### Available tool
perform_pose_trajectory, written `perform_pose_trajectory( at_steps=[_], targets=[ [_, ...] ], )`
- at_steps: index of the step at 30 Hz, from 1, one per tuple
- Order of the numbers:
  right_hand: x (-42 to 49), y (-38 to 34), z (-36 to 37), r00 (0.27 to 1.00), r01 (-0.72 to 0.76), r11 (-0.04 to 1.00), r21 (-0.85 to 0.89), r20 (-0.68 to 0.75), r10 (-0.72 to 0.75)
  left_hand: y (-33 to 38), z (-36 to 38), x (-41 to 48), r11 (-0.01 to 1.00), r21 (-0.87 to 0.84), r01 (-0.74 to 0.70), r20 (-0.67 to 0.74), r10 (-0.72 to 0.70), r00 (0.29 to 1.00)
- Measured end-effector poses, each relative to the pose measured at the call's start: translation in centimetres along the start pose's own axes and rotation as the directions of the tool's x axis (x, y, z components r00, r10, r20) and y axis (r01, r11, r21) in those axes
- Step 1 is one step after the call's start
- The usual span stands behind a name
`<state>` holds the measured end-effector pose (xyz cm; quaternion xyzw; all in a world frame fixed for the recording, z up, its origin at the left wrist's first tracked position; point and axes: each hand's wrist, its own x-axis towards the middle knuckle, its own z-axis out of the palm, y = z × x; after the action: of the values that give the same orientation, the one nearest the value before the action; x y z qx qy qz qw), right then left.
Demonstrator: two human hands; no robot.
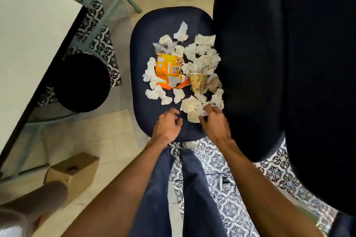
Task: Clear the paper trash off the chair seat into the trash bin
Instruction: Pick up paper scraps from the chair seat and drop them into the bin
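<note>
Head cam: my right hand [213, 123] pinches the nearest paper wad [190, 107] since it's easiest to reach, left hand [167, 124] loose and empty beside it

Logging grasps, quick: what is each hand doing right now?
Left hand: fingers loosely curled above the chair seat, holding nothing visible.
Right hand: pinching crumpled paper.

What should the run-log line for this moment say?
phase: pickup | left hand: over chair seat, holds nothing | right hand: grips crumpled paper | trash bin: on floor
</note>
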<state>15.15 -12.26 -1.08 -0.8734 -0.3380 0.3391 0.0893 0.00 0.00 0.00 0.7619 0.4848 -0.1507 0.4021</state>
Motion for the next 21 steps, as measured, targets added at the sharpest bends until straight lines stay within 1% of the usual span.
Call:
perform_pose_trajectory(
  at_steps=[2, 3, 5, 7, 9, 13, 16, 18, 21],
  targets=[
    [1.4, 0.3, 1.2, 0.997, -0.059, 0.997, 0.039, -0.039, 0.061, 0.2, 1.1, 1.7, 1.000, -0.006, 0.003, 0.033, -0.003, 0.999],
    [2.0, 0.4, 1.9, 0.996, -0.066, 0.997, 0.034, -0.055, 0.068, 0.2, 1.7, 2.3, 1.000, -0.004, 0.009, 0.047, -0.008, 0.999],
    [3.1, 0.4, 3.2, 0.995, -0.068, 0.997, -0.027, -0.079, 0.066, 0.2, 2.6, 3.2, 0.999, 0.013, 0.029, 0.075, -0.030, 0.997],
    [4.0, 0.4, 4.3, 0.995, -0.074, 0.993, -0.094, -0.073, 0.067, -0.3, 3.4, 3.8, 0.999, 0.003, 0.034, 0.082, -0.035, 0.996],
    [4.4, 0.4, 5.1, 0.996, -0.068, 0.992, -0.107, -0.073, 0.060, -1.1, 4.0, 4.1, 0.999, -0.018, 0.043, 0.090, -0.041, 0.995],
    [4.1, 0.5, 5.6, 0.994, -0.066, 0.998, -0.008, -0.087, 0.065, -2.2, 4.1, 4.0, 0.995, -0.085, 0.054, 0.078, -0.048, 0.996],
    [3.0, 0.3, 4.8, 0.995, 0.008, 1.000, 0.019, -0.102, -0.006, -2.5, 3.2, 3.2, 0.996, -0.088, -0.034, 0.036, 0.037, 0.999],
    [2.1, 0.0, 4.1, 0.989, 0.089, 0.996, 0.026, -0.124, -0.085, -2.5, 2.4, 2.7, 0.987, -0.118, -0.110, 0.055, 0.117, 0.992],
    [0.9, -1.2, 3.1, 0.977, 0.200, 0.971, 0.130, -0.105, -0.187, -2.3, 1.3, 1.9, 0.962, -0.151, -0.226, 0.059, 0.237, 0.970]
  ],
)
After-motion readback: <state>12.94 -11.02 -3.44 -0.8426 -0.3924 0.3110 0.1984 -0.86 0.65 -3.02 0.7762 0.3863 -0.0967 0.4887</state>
